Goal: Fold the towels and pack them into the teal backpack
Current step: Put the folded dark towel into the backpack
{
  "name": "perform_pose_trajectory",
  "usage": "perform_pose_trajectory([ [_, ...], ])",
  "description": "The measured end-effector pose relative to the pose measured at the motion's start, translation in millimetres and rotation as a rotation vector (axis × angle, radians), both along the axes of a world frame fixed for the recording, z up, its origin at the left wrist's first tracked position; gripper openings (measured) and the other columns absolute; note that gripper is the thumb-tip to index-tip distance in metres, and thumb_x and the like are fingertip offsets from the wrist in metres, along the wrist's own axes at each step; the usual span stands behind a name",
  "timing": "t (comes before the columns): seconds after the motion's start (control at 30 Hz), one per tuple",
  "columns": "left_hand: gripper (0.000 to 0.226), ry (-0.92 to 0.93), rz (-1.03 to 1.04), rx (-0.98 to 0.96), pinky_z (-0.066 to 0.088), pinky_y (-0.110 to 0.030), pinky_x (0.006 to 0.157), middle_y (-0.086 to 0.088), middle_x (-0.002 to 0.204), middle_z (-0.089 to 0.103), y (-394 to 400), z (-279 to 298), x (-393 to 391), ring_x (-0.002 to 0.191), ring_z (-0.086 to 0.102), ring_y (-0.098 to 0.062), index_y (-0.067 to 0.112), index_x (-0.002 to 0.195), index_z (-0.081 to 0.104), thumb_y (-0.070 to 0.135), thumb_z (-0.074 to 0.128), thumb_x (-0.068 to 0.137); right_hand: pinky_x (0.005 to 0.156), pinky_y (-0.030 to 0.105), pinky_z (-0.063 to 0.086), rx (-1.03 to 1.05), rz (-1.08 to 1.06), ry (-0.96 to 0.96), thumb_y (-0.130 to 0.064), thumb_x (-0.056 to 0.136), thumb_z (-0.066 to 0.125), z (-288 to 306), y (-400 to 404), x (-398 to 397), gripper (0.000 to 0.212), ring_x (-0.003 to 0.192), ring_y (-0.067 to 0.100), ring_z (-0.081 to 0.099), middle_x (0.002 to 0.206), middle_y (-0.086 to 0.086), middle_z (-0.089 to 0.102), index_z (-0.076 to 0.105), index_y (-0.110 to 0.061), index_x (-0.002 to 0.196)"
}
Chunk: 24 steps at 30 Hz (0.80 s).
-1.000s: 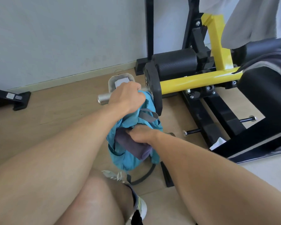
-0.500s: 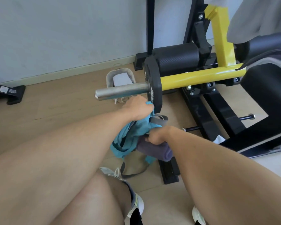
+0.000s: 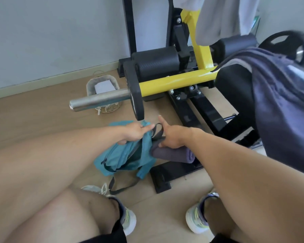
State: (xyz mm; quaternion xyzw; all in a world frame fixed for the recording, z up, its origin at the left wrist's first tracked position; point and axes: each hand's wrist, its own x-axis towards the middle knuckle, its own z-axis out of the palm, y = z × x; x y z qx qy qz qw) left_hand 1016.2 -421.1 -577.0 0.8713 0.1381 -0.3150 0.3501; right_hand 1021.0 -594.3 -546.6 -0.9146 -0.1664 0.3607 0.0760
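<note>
Teal backpack (image 3: pixel 123 155) sits slumped on the floor, and the left hand (image 3: pixel 132 133) pinches its top edge, probably to keep the mouth open. The right hand (image 3: pixel 171 137) presses the rolled towel (image 3: pixel 174 154) at that opening, index finger pointing out, looks ready to shove in.

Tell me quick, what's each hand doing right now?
Left hand: holds the top of the teal backpack, thumb curled under the fabric.
Right hand: grips the rolled purple towel, index finger pointing up.
</note>
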Motion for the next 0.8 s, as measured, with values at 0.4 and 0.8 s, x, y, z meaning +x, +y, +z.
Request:
perform_pose_trajectory([
  [0.4,0.023,-0.012,0.071,-0.092,0.04,-0.032,0.062,-0.011,0.088,0.056,13.0,-12.4,7.6,0.073,0.051,-0.023,0.011,0.095,0.057,0.032,0.066,0.099,0.107,0.047,0.047,-0.406,0.079,-0.007,-0.031,0.097,0.054,-26.1,-41.4,-2.9,0.041,0.127,0.033,0.056,0.141,0.007,0.059,0.059,-0.016,0.135],
  [0.8,0.026,-0.125,-0.058,0.066,0.037,-0.028,0.06,-0.006,0.081,0.057,26.0,-1.2,-7.2,0.07,0.05,-0.02,0.015,0.077,0.056,0.026,0.069,0.097,0.099,0.029,0.037,0.064,0.101,0.145,-0.039,0.107,0.047,-5.4,5.4,-9.0,0.044,0.13,0.024,0.051,0.145,0.003,0.055,0.052,-0.023,0.147],
])
